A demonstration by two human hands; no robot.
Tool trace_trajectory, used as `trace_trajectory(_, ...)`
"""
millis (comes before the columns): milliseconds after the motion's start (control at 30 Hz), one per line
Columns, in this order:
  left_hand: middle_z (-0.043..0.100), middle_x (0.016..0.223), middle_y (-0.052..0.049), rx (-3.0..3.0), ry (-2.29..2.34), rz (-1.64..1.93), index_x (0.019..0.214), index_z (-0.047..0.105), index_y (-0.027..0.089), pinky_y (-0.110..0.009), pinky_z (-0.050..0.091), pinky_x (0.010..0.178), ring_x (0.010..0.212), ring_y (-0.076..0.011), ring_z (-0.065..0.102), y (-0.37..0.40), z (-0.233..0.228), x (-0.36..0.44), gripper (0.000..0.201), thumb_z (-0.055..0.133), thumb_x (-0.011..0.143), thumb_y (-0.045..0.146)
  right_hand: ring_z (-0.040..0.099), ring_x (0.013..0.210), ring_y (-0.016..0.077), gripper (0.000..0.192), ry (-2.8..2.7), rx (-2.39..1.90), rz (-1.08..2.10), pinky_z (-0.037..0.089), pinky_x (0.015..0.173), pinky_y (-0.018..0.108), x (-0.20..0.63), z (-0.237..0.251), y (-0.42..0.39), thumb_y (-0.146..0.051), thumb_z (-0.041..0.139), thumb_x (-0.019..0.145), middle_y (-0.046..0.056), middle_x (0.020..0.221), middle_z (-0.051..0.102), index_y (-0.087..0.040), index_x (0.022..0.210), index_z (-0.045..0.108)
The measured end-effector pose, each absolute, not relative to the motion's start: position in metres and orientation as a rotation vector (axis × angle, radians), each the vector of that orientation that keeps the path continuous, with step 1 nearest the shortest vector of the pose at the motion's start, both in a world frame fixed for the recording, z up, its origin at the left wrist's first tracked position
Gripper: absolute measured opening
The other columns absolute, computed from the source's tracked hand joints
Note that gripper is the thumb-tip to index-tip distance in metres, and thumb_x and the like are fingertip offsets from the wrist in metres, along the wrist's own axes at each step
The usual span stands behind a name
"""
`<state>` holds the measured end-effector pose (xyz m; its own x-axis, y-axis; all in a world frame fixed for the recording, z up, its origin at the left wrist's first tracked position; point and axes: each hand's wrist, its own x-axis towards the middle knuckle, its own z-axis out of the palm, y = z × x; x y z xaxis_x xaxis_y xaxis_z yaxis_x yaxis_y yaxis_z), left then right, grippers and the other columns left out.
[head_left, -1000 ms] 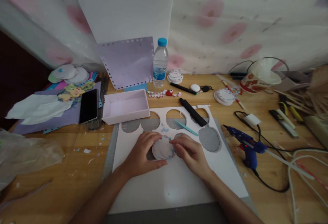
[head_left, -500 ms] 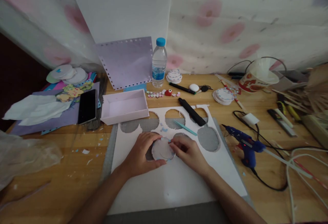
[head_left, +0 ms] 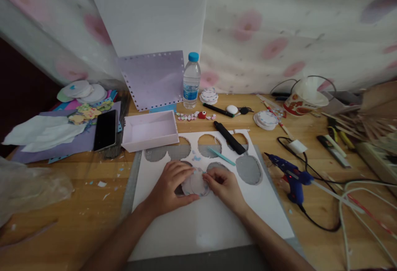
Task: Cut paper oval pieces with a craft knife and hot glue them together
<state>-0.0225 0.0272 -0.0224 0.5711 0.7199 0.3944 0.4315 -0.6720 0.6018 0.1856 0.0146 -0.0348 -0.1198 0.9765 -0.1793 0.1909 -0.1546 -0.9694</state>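
A round white paper disc (head_left: 196, 183) with small blue marks along its edge is held between my two hands, over a white sheet (head_left: 173, 233) with several round holes cut in it. My left hand (head_left: 173, 186) curves around the disc's left side, thumb below and fingers above. At the right edge, my right hand (head_left: 223, 186) pinches the rim with thumb and forefinger. A tiny blue bit seems to sit at that pinch, too small to make out. Just beyond lie a teal tweezers-like tool (head_left: 221, 156) and a thick black pen-shaped tool (head_left: 229, 137).
A blue glue gun (head_left: 288, 173) with cords lies to the right. Behind stand a pale pink box (head_left: 150, 130), a water bottle (head_left: 191, 80) and stacked discs (head_left: 266, 119). A phone (head_left: 105, 129) and papers are on the left. Under the sheet is a grey mat (head_left: 198, 258).
The view has shifted slightly, so the table's items sit a little further left. Both hands keep hold of the disc, which is turned or tilted slightly. My right fingers still pinch its edge.
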Motion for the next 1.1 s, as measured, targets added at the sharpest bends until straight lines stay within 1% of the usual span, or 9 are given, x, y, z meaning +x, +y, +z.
trace_trajectory(133,0.066,0.112,-0.012,2.425,0.924,0.903,0.121,0.054,0.018,-0.046,0.04,0.094,0.105,-0.0281,0.058,0.027,-0.024,-0.021,0.055,0.075,0.077,0.043,0.037,0.039,0.0095,0.035,-1.337,-1.412,1.376,0.025,0.039,0.025,0.184,-0.039,0.015,-0.048,0.061,0.081,-0.004,0.047,0.047,-0.02,0.062,0.053)
trace_trajectory(233,0.067,0.111,-0.012,2.42,0.939,0.917,0.12,0.054,0.017,-0.045,0.04,0.093,0.104,-0.0279,0.059,0.027,-0.023,-0.02,0.053,0.074,0.078,0.042,0.041,0.042,0.0104,0.033,-1.457,-1.411,1.277,0.028,0.041,0.025,0.188,-0.038,0.015,-0.045,0.058,0.084,-0.003,0.049,0.049,-0.02,0.063,0.056)
trace_trajectory(367,0.067,0.109,-0.01,2.37,0.948,0.875,0.117,0.055,0.019,-0.043,0.04,0.093,0.103,-0.0267,0.059,0.026,-0.02,-0.02,0.047,0.073,0.079,0.039,0.045,0.05,0.0122,0.029,-1.689,-1.446,0.809,0.035,0.049,0.026,0.205,-0.029,0.02,-0.036,0.051,0.091,-0.001,0.055,0.053,-0.019,0.07,0.062)
trace_trajectory(467,0.067,0.109,-0.01,2.327,0.931,0.858,0.116,0.057,0.02,-0.042,0.04,0.094,0.104,-0.0266,0.059,0.027,-0.018,-0.021,0.048,0.075,0.077,0.041,0.051,0.058,0.0145,0.02,-1.718,-1.49,0.442,0.042,0.057,0.028,0.219,-0.026,0.027,-0.031,0.051,0.092,0.001,0.066,0.055,-0.018,0.085,0.065)
trace_trajectory(600,0.067,0.106,-0.008,2.258,0.921,0.879,0.113,0.058,0.02,-0.041,0.041,0.092,0.103,-0.0259,0.059,0.029,-0.018,-0.023,0.047,0.077,0.074,0.041,0.055,0.087,0.0249,0.026,-1.852,-1.571,0.083,0.048,0.078,0.04,0.228,-0.034,0.037,-0.03,0.056,0.089,0.011,0.094,0.056,-0.016,0.109,0.065)
trace_trajectory(667,0.067,0.104,-0.008,2.232,0.935,0.882,0.11,0.059,0.02,-0.04,0.042,0.089,0.099,-0.0249,0.059,0.029,-0.019,-0.024,0.04,0.075,0.076,0.034,0.052,0.09,0.0273,0.024,-1.914,-1.615,0.022,0.047,0.08,0.044,0.23,-0.04,0.04,-0.029,0.057,0.088,0.012,0.095,0.055,-0.016,0.107,0.066)
trace_trajectory(833,0.067,0.088,-0.006,2.169,0.945,0.91,0.094,0.061,0.019,-0.037,0.044,0.08,0.083,-0.0202,0.06,0.024,-0.02,-0.025,0.016,0.056,0.081,0.012,0.051,0.087,0.0259,0.011,-1.888,-1.571,0.124,0.046,0.078,0.043,0.231,-0.05,0.041,-0.026,0.055,0.09,0.011,0.094,0.058,-0.019,0.091,0.062)
trace_trajectory(967,0.065,0.075,-0.005,1.999,0.836,0.973,0.08,0.063,0.017,-0.027,0.046,0.065,0.069,-0.0152,0.06,0.022,-0.019,-0.027,0.017,0.049,0.086,0.01,0.055,0.075,0.0202,0.011,-1.651,-1.488,0.495,0.046,0.069,0.035,0.229,-0.048,0.04,-0.03,0.051,0.092,0.004,0.082,0.06,-0.021,0.099,0.055)
trace_trajectory(1100,0.062,0.071,-0.004,1.892,0.858,1.112,0.076,0.06,0.017,-0.027,0.046,0.064,0.067,-0.0149,0.059,0.023,-0.02,-0.029,0.021,0.046,0.089,0.01,0.046,0.056,0.0136,0.021,-1.348,-1.348,0.873,0.04,0.054,0.026,0.225,-0.04,0.038,-0.035,0.056,0.09,-0.005,0.063,0.047,-0.024,0.108,0.054)
